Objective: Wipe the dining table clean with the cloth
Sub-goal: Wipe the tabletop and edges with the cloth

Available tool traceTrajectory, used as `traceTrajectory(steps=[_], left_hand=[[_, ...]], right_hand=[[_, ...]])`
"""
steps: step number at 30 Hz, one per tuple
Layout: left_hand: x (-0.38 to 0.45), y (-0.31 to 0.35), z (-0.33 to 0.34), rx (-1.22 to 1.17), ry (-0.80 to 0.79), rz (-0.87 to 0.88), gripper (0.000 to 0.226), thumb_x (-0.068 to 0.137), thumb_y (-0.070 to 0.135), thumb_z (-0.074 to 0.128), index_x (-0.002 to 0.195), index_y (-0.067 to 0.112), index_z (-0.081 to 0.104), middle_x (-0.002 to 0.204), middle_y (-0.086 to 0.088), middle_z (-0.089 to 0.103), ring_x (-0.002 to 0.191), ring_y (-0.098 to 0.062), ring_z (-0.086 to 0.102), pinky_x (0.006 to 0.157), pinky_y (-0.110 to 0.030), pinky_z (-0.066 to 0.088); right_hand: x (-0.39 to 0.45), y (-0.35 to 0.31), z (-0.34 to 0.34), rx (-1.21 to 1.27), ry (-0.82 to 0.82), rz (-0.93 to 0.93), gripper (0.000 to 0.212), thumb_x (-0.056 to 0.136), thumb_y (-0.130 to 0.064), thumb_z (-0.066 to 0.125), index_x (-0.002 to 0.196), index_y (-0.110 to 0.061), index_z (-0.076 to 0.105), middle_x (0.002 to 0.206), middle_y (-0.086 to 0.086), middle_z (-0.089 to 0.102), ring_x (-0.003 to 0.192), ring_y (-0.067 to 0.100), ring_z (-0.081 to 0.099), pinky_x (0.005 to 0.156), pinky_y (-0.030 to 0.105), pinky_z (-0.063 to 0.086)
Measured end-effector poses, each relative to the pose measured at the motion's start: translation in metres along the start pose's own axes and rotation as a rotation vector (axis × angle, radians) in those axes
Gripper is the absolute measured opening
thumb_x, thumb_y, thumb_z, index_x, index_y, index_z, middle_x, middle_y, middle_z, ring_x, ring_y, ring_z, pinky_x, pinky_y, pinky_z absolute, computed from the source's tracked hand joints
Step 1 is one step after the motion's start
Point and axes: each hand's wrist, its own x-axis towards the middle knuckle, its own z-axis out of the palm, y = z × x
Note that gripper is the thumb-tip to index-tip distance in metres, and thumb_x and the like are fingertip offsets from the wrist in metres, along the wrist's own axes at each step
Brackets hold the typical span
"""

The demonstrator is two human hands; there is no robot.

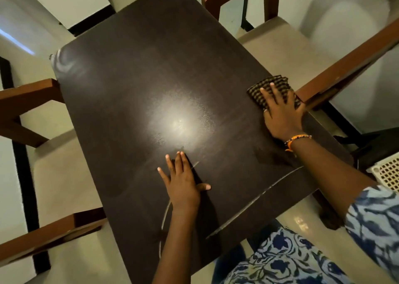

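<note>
At the right-hand edge of the dining table (133, 72), about midway along it: cloth (269, 87), dark with a pale check, folded, lying flat on the top with its outer corner at the table's rim. Right hand (282, 113) rests on the cloth, palm down, fingers straight and slightly spread, pressing it to the surface; nothing pinched or curled round. Beaded bracelet (296, 140) on that wrist, patterned blue sleeve (375, 214) further up the arm.

Left hand (183, 182) lies flat on bare tabletop near the person's end, fingers spread, thumb out to the side, holding nothing. Well apart from the cloth.

Table top dark brown, rectangular, with a bright glare patch near the middle and a paler smear at the far left corner. Thin pale curved streaks show on the near part, one beside the left wrist, one running toward the near right corner. Broad bare stretch of top lies between the cloth and the left edge, and from the glare to the far end.

Wooden chairs with pale seats stand close: one (287, 46) just beside the cloth's edge on the right, two on the left, frames touching or nearly touching the rim. White perforated basket (386, 173) shows at the right margin.
</note>
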Motion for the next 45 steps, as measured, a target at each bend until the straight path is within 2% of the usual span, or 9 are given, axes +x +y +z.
traceTrajectory(steps=[3,8,12,19,24,32,37,41,45], left_hand=[[0.001,0.000,0.000,-0.013,0.013,-0.002,0.114,0.074,0.057,0.062,0.149,0.008,-0.009,0.159,-0.006,-0.007,0.142,-0.032,-0.023,0.109,-0.054,-0.018],[-0.014,-0.006,0.005,-0.029,0.104,0.003,0.105,0.080,0.054,0.059,0.149,0.005,-0.003,0.158,-0.011,-0.009,0.140,-0.030,-0.026,0.109,-0.053,-0.018],[-0.024,-0.017,0.009,0.017,0.060,-0.036,0.109,0.076,0.063,0.055,0.149,0.006,-0.003,0.159,-0.010,-0.007,0.142,-0.033,-0.022,0.109,-0.050,-0.018],[-0.021,-0.021,0.007,-0.046,0.053,-0.037,0.107,0.074,0.059,0.061,0.150,0.007,0.007,0.159,-0.007,0.003,0.144,-0.031,-0.019,0.108,-0.052,-0.019],[-0.029,-0.034,0.011,-0.159,0.095,-0.043,0.102,0.078,0.061,0.055,0.150,0.011,0.003,0.159,-0.003,-0.001,0.143,-0.028,-0.023,0.108,-0.050,-0.020],[-0.065,-0.107,0.021,-0.255,0.146,-0.283,0.070,0.094,0.027,0.048,0.150,0.007,0.010,0.159,-0.007,0.003,0.145,-0.027,-0.014,0.114,-0.052,-0.011],[-0.082,-0.150,0.034,-0.305,0.132,-0.443,0.062,0.095,0.012,0.043,0.149,0.005,0.013,0.158,-0.011,0.009,0.146,-0.029,-0.007,0.115,-0.053,-0.005],[-0.084,-0.170,0.043,-0.393,0.156,-0.496,0.059,0.094,0.006,0.044,0.148,0.004,0.021,0.155,-0.014,0.020,0.146,-0.032,0.006,0.116,-0.054,-0.002],[-0.080,-0.180,0.047,-0.429,0.222,-0.494,0.048,0.090,-0.002,0.044,0.138,0.003,0.041,0.143,-0.018,0.039,0.137,-0.035,0.032,0.116,-0.054,0.002]], right_hand=[[-0.036,-0.048,0.016,-0.019,0.023,-0.046,0.064,0.088,-0.029,0.050,0.147,-0.033,0.025,0.157,0.000,0.019,0.137,0.039,0.023,0.101,0.059,0.021],[-0.118,-0.133,0.050,-0.070,-0.063,-0.507,0.065,0.075,-0.036,0.049,0.140,-0.034,0.039,0.149,-0.002,0.038,0.128,0.036,0.042,0.091,0.052,0.032],[-0.098,-0.108,0.043,-0.148,-0.075,-0.742,0.062,0.079,-0.034,0.032,0.140,-0.035,0.038,0.150,-0.004,0.038,0.129,0.033,0.043,0.090,0.044,0.028],[-0.011,0.016,0.003,-0.095,0.044,-0.154,0.060,0.091,-0.032,0.038,0.148,-0.032,0.020,0.158,-0.004,0.016,0.136,0.038,0.024,0.096,0.064,0.028],[-0.027,-0.027,0.014,-0.009,0.025,0.036,0.062,0.094,-0.027,0.045,0.149,-0.031,0.018,0.159,-0.001,0.009,0.141,0.041,0.010,0.101,0.069,0.016],[-0.181,-0.227,0.083,-0.053,-0.133,-0.611,0.063,0.077,-0.042,0.033,0.139,-0.033,0.042,0.150,-0.001,0.037,0.129,0.038,0.040,0.096,0.051,0.020],[-0.192,-0.235,0.089,-0.128,-0.197,-0.991,0.065,0.077,-0.037,0.051,0.141,-0.035,0.039,0.151,-0.005,0.035,0.132,0.032,0.039,0.096,0.047,0.029],[-0.127,-0.177,0.066,-0.113,-0.063,-0.723,0.061,0.081,-0.035,0.033,0.142,-0.034,0.037,0.152,-0.006,0.034,0.132,0.034,0.038,0.096,0.050,0.034],[-0.070,-0.115,0.034,-0.132,-0.044,-0.295,0.063,0.092,-0.032,0.041,0.149,-0.035,0.015,0.159,-0.008,0.010,0.139,0.035,0.020,0.100,0.059,0.027]])
